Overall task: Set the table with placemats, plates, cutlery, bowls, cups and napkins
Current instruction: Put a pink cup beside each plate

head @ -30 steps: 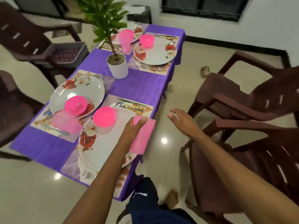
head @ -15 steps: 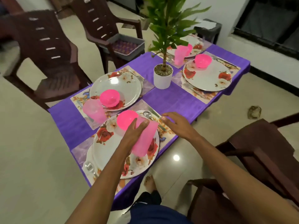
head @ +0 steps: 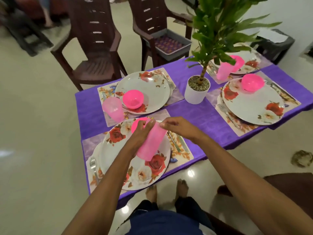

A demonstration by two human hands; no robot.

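Note:
My left hand (head: 141, 133) grips a pink cup (head: 150, 143), held tilted above the nearest floral plate (head: 135, 160). My right hand (head: 177, 126) touches the cup's upper rim with its fingertips. A pink bowl (head: 137, 123) on that plate is mostly hidden behind my hands. The plate lies on a placemat (head: 179, 150) with a fork (head: 93, 168) at its left and cutlery at its right. The far-left setting has a plate (head: 144, 90), pink bowl (head: 133, 101) and pink cup (head: 113, 108). The right plate (head: 254, 102) carries a pink bowl (head: 252, 83). Another cup (head: 223, 71) stands at the back.
A white pot with a tall green plant (head: 197, 89) stands mid-table on the purple cloth (head: 194, 112). Brown plastic chairs (head: 94, 48) stand beyond the table; one holds a grey tray (head: 171, 43). Another brown chair (head: 288, 192) is at my right. My bare feet show below.
My view has swung left along the table. My left hand carried the pink cup further over the near plate, and my right hand came in from the table edge onto the cup's rim.

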